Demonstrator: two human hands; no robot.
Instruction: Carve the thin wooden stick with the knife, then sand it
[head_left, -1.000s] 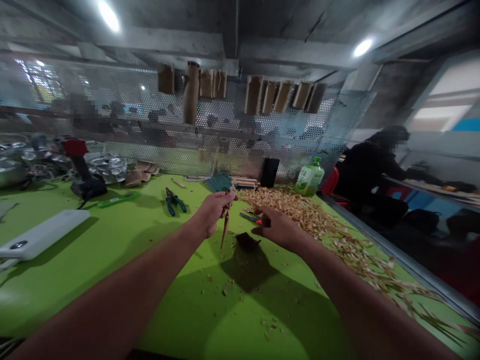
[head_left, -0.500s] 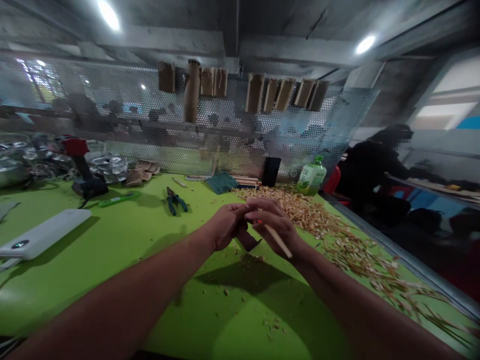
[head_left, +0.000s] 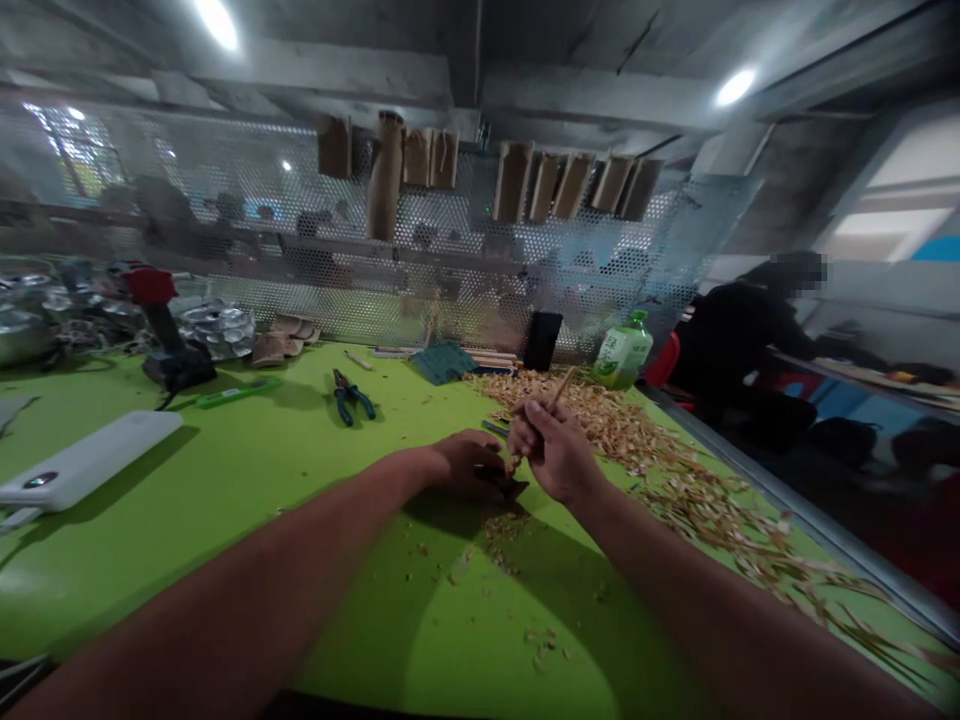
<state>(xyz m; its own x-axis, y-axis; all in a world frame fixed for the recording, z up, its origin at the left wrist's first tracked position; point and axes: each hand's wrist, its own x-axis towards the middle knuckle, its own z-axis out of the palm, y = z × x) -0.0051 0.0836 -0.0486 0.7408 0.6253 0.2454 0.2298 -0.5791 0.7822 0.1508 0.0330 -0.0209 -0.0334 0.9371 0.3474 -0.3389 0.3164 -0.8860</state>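
My right hand [head_left: 556, 450] is closed in a fist around a thin pale wooden stick [head_left: 564, 388], whose upper end slants up past the thumb. Just left of it, my left hand [head_left: 474, 465] rests low over the table, fingers curled on a dark brown flat piece [head_left: 516, 490] with a pointed corner. Most of that piece is hidden under the fingers. The stick's lower end comes close to the piece, but I cannot tell whether they touch. Small wood crumbs [head_left: 504, 530] lie below both hands. A dark narrow strip [head_left: 495, 428] lies on the table behind them.
Wood shavings [head_left: 660, 450] cover the table's right side up to a green-labelled bottle [head_left: 624, 350]. Pliers [head_left: 351, 397], a green cutter [head_left: 238, 393], a white power bank [head_left: 94, 460] and a red-black cordless drill [head_left: 161, 325] lie leftward. A person in black [head_left: 750, 325] sits at the right.
The hands have come apart and lower, to the table. My right hand has turned its grip, so the stick now points up instead of down toward the wrist. The brown piece moved down with my left hand.
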